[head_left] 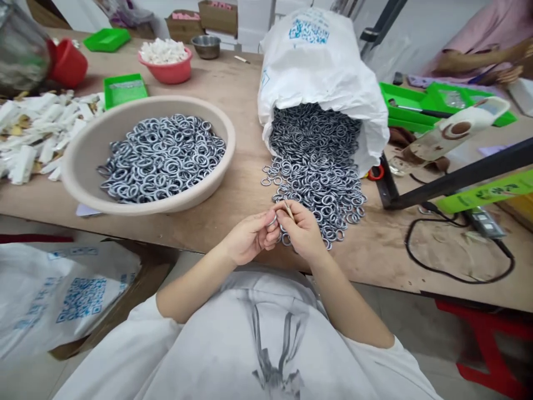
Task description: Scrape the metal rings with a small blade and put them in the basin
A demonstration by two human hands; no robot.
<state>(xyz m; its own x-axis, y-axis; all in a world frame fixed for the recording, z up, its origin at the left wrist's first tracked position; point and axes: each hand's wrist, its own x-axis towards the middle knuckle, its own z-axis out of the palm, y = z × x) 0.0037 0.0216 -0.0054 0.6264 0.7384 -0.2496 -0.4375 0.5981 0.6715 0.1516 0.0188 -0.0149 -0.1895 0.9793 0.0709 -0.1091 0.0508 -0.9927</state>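
My left hand (252, 238) pinches a small grey ring (272, 220) between thumb and fingers, close over the table's front edge. Touching it from the right, my right hand (302, 229) is closed on a thin light-coloured stick (288, 210), whose kind I cannot make out. Just beyond my hands lies a loose heap of grey rings (322, 186), spilling from the mouth of a white woven sack (316, 72). To the left stands a wide beige basin (79, 166) with many more such rings (166, 158) in it.
White pieces (29, 161) lie piled at the far left near a red bowl (166, 69) and green trays (125, 90). A black metal bar (466, 172), a power strip (485, 222) and a looped cable (410, 244) occupy the right. Another person's hand (510, 74) shows at the upper right.
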